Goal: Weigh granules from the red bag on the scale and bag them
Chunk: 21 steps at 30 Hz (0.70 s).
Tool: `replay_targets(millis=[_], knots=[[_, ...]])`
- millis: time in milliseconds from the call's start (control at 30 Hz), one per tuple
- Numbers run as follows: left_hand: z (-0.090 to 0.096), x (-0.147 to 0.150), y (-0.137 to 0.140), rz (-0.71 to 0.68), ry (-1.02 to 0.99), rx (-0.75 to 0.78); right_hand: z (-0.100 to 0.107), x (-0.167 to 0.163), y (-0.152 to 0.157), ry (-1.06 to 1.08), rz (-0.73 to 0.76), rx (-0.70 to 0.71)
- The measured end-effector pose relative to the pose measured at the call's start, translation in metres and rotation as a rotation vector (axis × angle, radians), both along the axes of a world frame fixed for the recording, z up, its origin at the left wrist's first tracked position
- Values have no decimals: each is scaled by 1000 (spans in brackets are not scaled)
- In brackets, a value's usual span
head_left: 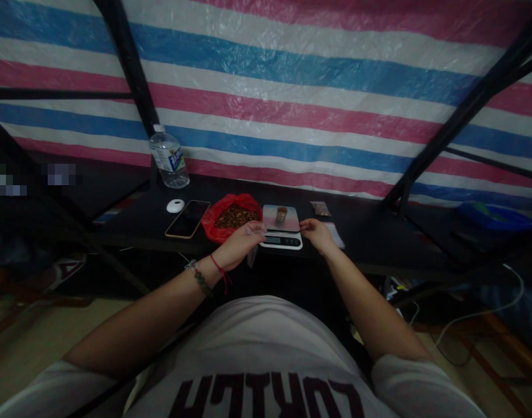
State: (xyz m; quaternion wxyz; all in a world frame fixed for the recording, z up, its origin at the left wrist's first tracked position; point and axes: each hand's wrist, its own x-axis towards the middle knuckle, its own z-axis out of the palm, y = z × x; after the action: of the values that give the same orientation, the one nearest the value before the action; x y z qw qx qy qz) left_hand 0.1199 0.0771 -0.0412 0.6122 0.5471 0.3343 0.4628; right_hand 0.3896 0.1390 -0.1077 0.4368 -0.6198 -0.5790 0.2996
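My left hand point(238, 242) is closed on a small clear plastic bag point(251, 255), part of which hangs below the fingers. It is just left of a white digital kitchen scale point(295, 242) at the table's front edge. A small cup point(281, 216) with brown bits in it stands upright on the weighing plate. By the scale's right edge, my right hand point(317, 235) has its fingers slightly apart and seems to hold nothing; whether it touches the scale I cannot tell. Behind my left hand lies an open red plastic bag point(214, 227) full of brown dried pieces point(235, 217).
A phone point(188, 219) and a white rounded object point(175, 205) lie left of the red bag. Behind them stands a clear plastic bottle point(170, 159). To the right are a filled small packet point(320, 209) and flat clear bags point(337, 235). Black frame bars point(133, 69) rise before striped sheeting.
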Motion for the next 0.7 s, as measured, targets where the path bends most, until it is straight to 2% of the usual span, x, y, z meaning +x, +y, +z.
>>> replay_targets(millis=[133, 233, 333, 433, 567, 700], knots=[[26, -16, 10, 53, 3, 98, 8, 8, 14, -20, -73, 77], [35, -33, 29, 286, 138, 263, 30, -1, 28, -41, -50, 215], [29, -47, 47, 400, 185, 293, 55, -22, 39, -161, 40, 313], [15, -56, 56, 419, 195, 258, 69, -43, 44, -278, 143, 343], [3, -66, 55, 401, 295, 306, 72, -57, 48, -395, 214, 342], [2, -75, 53, 414, 357, 352, 73, -56, 49, -459, 208, 338]])
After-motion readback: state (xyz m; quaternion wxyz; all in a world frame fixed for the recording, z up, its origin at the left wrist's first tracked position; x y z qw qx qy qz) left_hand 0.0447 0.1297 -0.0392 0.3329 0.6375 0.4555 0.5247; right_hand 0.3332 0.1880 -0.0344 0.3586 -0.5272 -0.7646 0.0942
